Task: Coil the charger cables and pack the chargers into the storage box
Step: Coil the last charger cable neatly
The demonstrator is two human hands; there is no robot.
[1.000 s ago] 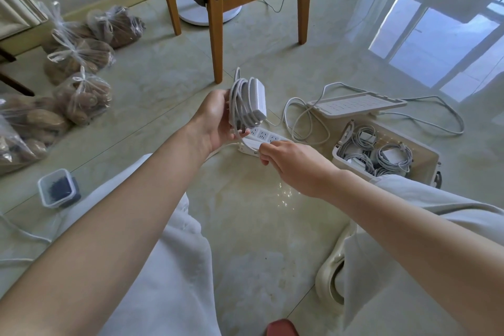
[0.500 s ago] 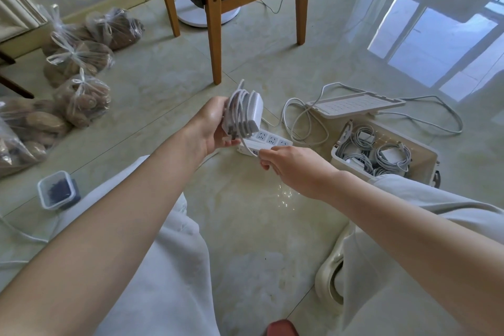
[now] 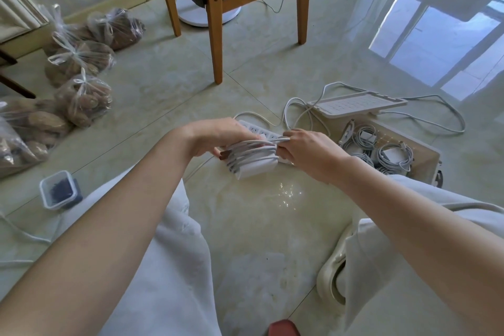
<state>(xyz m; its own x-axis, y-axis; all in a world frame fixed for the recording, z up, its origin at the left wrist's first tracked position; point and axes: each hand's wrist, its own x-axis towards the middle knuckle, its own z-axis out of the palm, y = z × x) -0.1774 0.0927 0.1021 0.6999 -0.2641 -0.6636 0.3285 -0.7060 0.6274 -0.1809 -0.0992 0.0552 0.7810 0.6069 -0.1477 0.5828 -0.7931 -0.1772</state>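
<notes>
While left hand [image 3: 218, 135] clasps charger [image 3: 259, 167] (wrapped), right hand [image 3: 311, 148] pinches cable [image 3: 263, 142], charger between grips

Charger [image 3: 255, 162]: now lower, turned flat, cable wraps horizontal; right hand [image 3: 308, 148] up against its end, pinching cable [image 3: 275, 140].

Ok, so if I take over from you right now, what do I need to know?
Left hand grips the charger just above the floor. Right hand pinches the end of its cable at the charger's right side.
The cable is wound round the charger in several turns; the end is not tucked in yet.
The storage box stands open on the floor to the right, with coiled chargers inside; its lid lies behind it.
To do: secure the cable end, put this charger in the box. A loose white cable lies by the lid; I cannot tell whose it is.
</notes>
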